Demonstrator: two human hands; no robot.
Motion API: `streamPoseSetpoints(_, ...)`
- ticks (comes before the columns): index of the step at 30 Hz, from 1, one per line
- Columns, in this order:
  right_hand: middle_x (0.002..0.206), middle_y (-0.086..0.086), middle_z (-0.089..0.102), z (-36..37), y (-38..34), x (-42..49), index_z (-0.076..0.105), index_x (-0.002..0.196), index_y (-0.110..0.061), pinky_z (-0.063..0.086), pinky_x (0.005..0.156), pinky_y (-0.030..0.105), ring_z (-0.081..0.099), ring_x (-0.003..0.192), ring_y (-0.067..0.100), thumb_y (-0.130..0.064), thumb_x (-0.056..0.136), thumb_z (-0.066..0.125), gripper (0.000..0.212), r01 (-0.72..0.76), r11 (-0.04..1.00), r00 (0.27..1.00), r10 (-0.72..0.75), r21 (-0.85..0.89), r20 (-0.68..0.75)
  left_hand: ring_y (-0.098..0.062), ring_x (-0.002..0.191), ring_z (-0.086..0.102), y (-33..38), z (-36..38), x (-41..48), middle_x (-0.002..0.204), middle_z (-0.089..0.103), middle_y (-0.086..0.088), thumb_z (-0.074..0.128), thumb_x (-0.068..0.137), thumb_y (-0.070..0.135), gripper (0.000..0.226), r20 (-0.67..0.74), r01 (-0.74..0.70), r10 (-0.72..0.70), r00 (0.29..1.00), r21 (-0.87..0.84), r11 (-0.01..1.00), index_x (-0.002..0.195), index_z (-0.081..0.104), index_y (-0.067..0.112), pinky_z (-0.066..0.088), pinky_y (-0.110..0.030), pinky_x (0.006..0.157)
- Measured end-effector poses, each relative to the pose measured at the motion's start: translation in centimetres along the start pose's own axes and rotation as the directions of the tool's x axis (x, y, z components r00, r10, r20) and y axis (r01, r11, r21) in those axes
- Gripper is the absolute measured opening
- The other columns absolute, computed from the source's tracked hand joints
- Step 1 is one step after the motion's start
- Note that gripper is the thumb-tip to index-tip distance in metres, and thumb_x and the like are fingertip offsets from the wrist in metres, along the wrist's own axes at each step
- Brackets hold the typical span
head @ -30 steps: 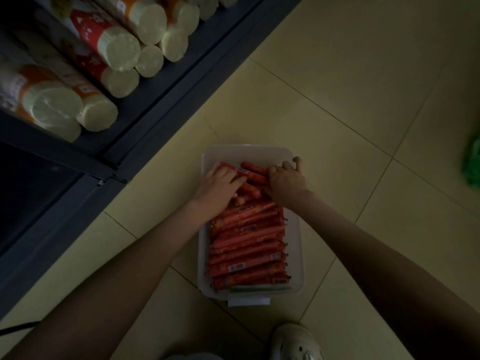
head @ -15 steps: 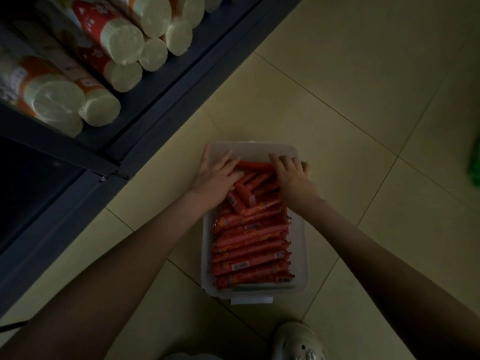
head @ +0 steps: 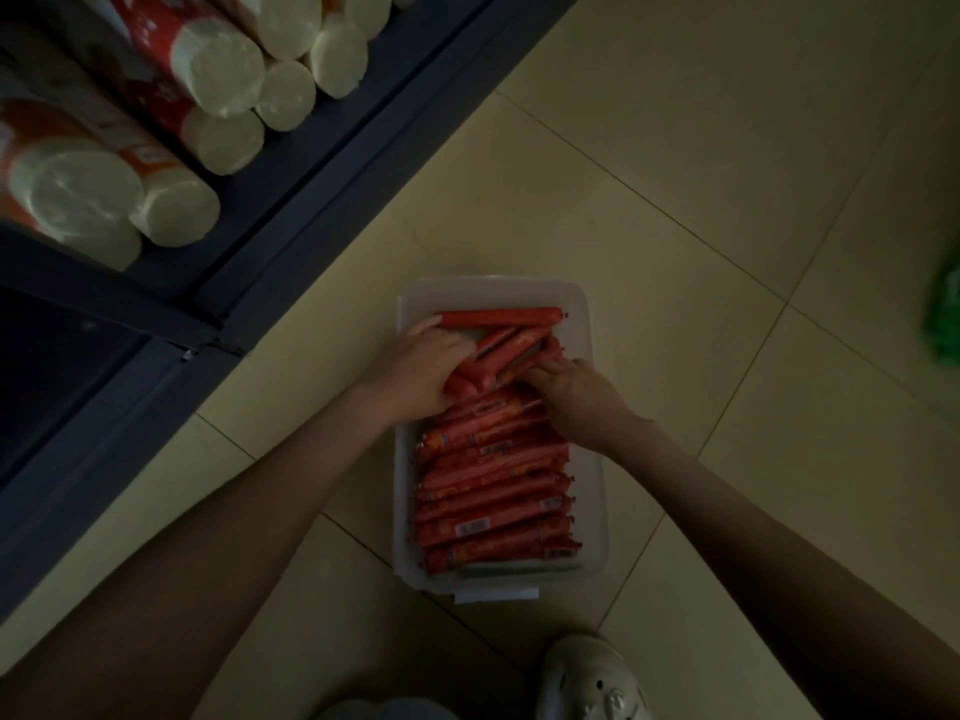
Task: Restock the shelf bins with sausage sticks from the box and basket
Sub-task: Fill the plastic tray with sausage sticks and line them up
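A clear plastic bin [head: 592, 459] stands on the tiled floor, filled with red sausage sticks [head: 493, 491] lying crosswise in a neat stack. One stick [head: 501, 317] lies alone along the far wall. Between them, a few sticks [head: 511, 353] lie askew. My left hand [head: 421, 374] grips the left ends of these slanted sticks. My right hand [head: 574, 394] curls over their right ends, fingertips tucked among them.
A dark shelf unit [head: 291, 200] runs along the left, holding wrapped paper rolls [head: 218, 70] on their sides. My pale shoe [head: 589, 678] is just below the bin. Something green [head: 945, 319] sits at the right edge.
Both hands drew back from the bin's far end and gathered a few sticks at a slant, leaving one stick lying alone by the far wall.
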State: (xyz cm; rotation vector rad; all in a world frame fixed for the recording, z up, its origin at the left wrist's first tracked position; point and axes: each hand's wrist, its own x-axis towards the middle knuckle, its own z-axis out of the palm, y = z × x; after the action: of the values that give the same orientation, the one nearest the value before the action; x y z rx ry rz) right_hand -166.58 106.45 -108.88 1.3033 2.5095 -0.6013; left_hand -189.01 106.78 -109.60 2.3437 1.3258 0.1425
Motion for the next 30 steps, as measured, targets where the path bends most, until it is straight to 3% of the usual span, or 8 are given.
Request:
streamPoseSetpoints(3,0.119,0.017,0.056,0.4,-0.7,0.5,0.053,0.126,-0.006,0.043,0.09,0.044,0.052,0.107,0.04,-0.012,0.08,0.036,0.049,-0.015,0.989,0.99,0.035,0.146,-0.133,-0.009,0.069,0.058,-0.1,-1.3,-1.7,0.076,0.057,0.005,0.061,0.078,0.024,0.007,-0.199,0.182,-0.345,0.917,-0.56,0.808,0.081,0.056,0.02,0.042,-0.026,0.067)
streamPoseSetpoints(6,0.119,0.019,0.059,0.1,-2.0,1.3,0.057,0.121,-0.006,0.046,0.094,0.049,0.054,0.106,0.038,0.0,0.075,0.041,0.049,0.156,0.962,0.966,-0.1,0.226,-0.239,-0.018,0.074,0.064,0.5,-3.3,-2.5,0.083,0.065,-0.01,0.057,0.083,0.0,0.017,-0.085,0.201,-0.65,0.756,-0.914,0.353,0.078,0.06,0.016,0.053,-0.035,0.074)
streamPoseSetpoints(9,0.126,0.018,0.059,-0.7,-4.6,2.7,0.061,0.122,-0.007,0.028,0.104,0.021,0.049,0.116,0.027,0.014,0.075,0.047,0.054,0.308,0.913,0.948,-0.269,0.267,-0.17,-0.021,0.084,0.061,0.3,-4.6,-2.8,0.084,0.061,-0.012,0.049,0.084,-0.015,0.027,-0.071,0.061,-0.727,0.683,-0.986,0.153,0.083,0.059,0.011,0.05,-0.034,0.08)
streamPoseSetpoints(12,0.139,0.013,0.05,0.2,-6.8,4.6,0.052,0.134,-0.015,0.037,0.104,0.034,0.048,0.124,0.029,0.001,0.089,0.043,0.049,0.219,0.954,0.971,-0.233,0.203,0.05,-0.019,0.08,0.062,0.5,-4.3,-3.1,0.08,0.064,-0.008,0.05,0.087,-0.011,0.024,-0.013,0.067,-0.737,0.676,-0.995,0.079,0.084,0.059,0.011,0.051,-0.034,0.079)
streamPoseSetpoints(15,0.127,0.012,0.055,0.4,-7.8,6.4,0.054,0.126,-0.011,0.043,0.093,0.038,0.054,0.116,0.031,-0.011,0.095,0.04,0.033,0.022,0.997,0.992,-0.03,0.068,0.12,-0.013,0.083,0.065,0.5,-3.7,-3.6,0.078,0.069,0.003,0.053,0.088,-0.01,0.024,-0.009,0.095,-0.715,0.699,-0.99,0.105,0.082,0.06,0.012,0.051,-0.03,0.082)
streamPoseSetpoints(18,0.125,0.012,0.057,0.0,-8.8,7.0,0.056,0.121,-0.009,0.047,0.089,0.037,0.057,0.114,0.031,-0.019,0.099,0.042,0.028,-0.069,0.996,0.988,0.075,-0.051,0.135,-0.021,0.095,0.064,0.2,-3.5,-4.1,0.09,0.069,-0.007,0.054,0.088,-0.008,0.02,-0.007,0.092,-0.734,0.68,-0.991,0.095,0.085,0.059,0.011,0.05,-0.037,0.089)
streamPoseSetpoints(25,0.128,0.006,0.055,0.3,-8.8,7.3,0.058,0.122,-0.015,0.036,0.098,0.033,0.05,0.121,0.025,-0.041,0.094,0.051,0.04,-0.083,0.983,0.986,0.105,-0.167,0.13,-0.02,0.087,0.065,-1.4,-4.5,-5.9,0.082,0.067,-0.007,0.049,0.092,0.0,0.015,0.04,-0.152,-0.762,0.647,-0.972,-0.18,0.085,0.056,0.011,0.054,-0.039,0.083)
streamPoseSetpoints(30,0.123,0.005,0.059,0.4,-9.0,8.1,0.059,0.118,-0.014,0.027,0.102,0.035,0.049,0.12,0.024,-0.047,0.086,0.059,0.046,-0.14,0.98,0.98,0.157,-0.14,0.122,-0.018,0.09,0.065,-3.3,-7.2,-7.9,0.081,0.068,-0.003,0.048,0.094,0.004,0.012,-0.019,-0.108,-0.746,0.666,-0.992,-0.071,0.09,0.055,0.012,0.054,-0.037,0.085)
